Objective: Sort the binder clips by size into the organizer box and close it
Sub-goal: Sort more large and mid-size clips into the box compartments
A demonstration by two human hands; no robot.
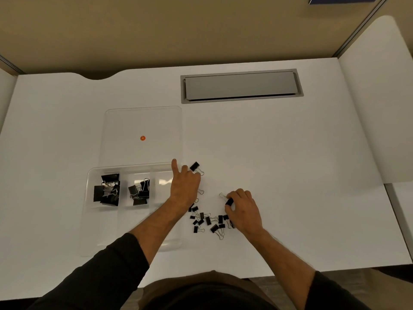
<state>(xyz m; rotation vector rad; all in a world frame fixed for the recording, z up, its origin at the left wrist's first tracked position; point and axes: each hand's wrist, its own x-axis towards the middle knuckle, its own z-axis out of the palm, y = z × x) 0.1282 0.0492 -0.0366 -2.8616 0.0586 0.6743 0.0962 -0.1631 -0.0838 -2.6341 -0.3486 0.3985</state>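
Nearest my view are two dark sleeves (107, 271) pushed up the forearms, reaching out over the white desk (290, 164). I take the clear organizer box (93, 224) as my landmark. It lies open, its transparent lid (143, 121) folded flat on the desk on the box's far side, with a small orange dot (142, 138) on the lid. Inside the box, the leftmost compartment holds the large binder clips (107, 190); the compartment next to it holds the medium binder clips (139, 191); the one to the right of those looks bare where I can see it.

My left hand (184, 186) hovers over the box's right edge, index finger pointing away, the other fingers curled; I cannot tell whether they hold anything. A single black clip (194, 166) lies just beside its knuckles, right of the box. My right hand (242, 209) is well to the right of the box, fingers curled and pinching a small black clip (229, 201) whose wire handle sticks out leftward. Between this hand and the box lies the loose pile of small binder clips (207, 221) on the desk. Beyond the box and to its right, a grey cable hatch (241, 86) sits set into the desk.
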